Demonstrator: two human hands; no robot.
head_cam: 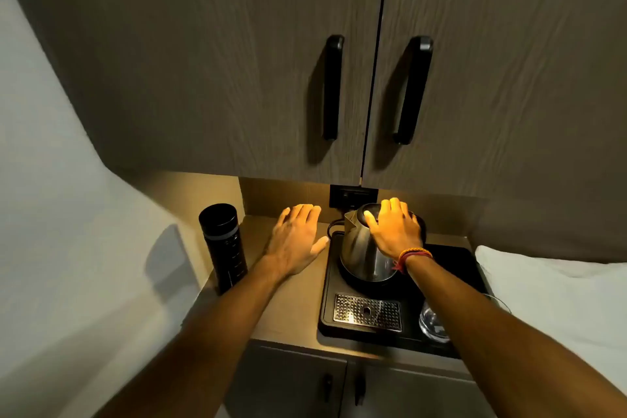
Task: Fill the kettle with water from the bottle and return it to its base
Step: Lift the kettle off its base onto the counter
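Note:
A steel kettle (360, 249) with a black lid stands on its round base (353, 274) at the back of a black tray (451, 260). My right hand (395, 229) lies flat over the lid and handle side, fingers spread, hiding the handle; whether it grips anything I cannot tell. My left hand (298, 236) hovers open, palm down, just left of the kettle, its thumb near the tray's edge. A tall black bottle (224, 246) stands upright with its cap on, at the counter's left end, apart from both hands.
The tray also holds a perforated metal drip grate (368, 312) at the front and a clear glass (432, 324) by my right forearm. Wall cabinets (271, 78) hang low overhead. A socket (353, 197) and cord sit behind the kettle. A white pillow (549, 295) lies at right.

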